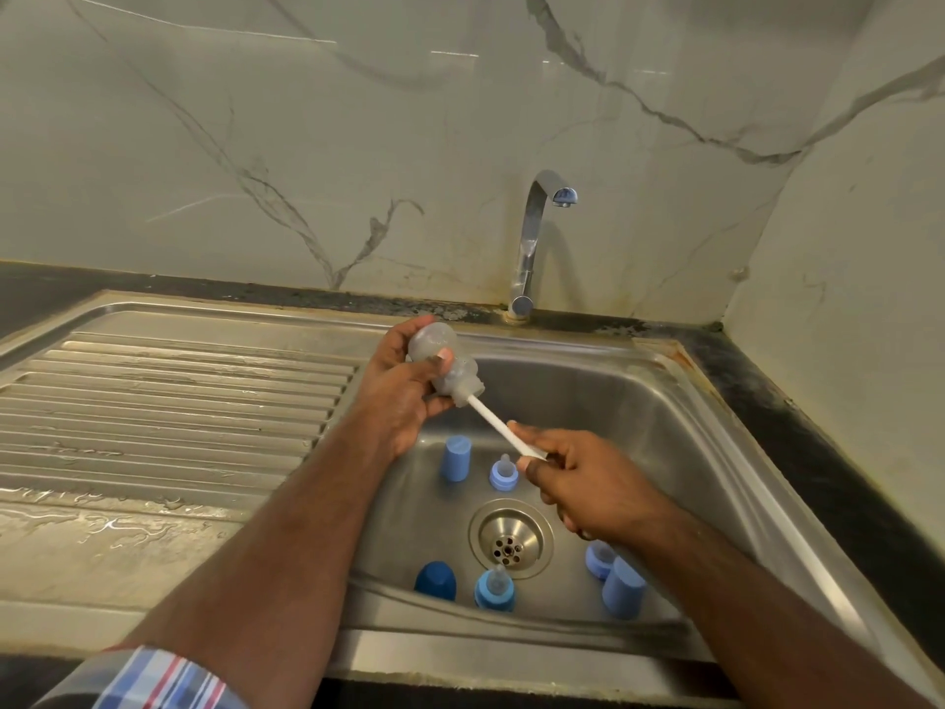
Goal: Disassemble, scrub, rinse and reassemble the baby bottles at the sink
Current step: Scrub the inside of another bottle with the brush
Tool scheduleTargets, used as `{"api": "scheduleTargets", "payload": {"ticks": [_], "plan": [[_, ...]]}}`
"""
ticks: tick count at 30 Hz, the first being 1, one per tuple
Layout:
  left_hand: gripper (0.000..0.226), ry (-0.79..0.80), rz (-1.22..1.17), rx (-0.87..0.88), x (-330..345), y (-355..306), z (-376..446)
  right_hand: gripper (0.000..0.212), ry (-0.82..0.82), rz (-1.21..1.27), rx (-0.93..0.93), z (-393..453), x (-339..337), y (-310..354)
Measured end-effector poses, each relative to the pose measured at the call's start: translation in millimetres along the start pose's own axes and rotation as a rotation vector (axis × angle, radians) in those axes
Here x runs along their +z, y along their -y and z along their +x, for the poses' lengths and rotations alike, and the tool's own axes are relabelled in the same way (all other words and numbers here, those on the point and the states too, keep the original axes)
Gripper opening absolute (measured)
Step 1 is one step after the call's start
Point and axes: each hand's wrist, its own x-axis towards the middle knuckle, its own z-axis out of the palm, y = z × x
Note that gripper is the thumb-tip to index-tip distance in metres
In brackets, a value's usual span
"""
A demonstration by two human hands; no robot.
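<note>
My left hand [396, 388] grips a cloudy clear baby bottle [445, 363] over the sink's back left corner, its mouth tilted down to the right. A white brush handle [498, 427] sticks out of that mouth; the brush head is hidden inside the bottle. My right hand [578, 478] pinches the handle's lower end. In the basin lie a light blue cap [456, 456], a light blue collar with teat [503, 473], a dark blue cap [434, 580], a blue collar with teat [495, 590], another light blue cap [623, 588] and a collar [599, 559] partly under my right wrist.
The steel sink [665, 401] has a round drain [510, 539] in the middle. A chrome tap [534, 243] stands behind it with no water running. A wet ribbed drainboard [169, 401] stretches to the left. Marble wall closes the back and right.
</note>
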Motion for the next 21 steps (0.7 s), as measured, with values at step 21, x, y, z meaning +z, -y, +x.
{"api": "scheduleTargets", "payload": {"ticks": [21], "plan": [[0.043,0.003,0.056,-0.036,2,0,0,0.047,-0.015,-0.365,-0.044,2,0,11]]}}
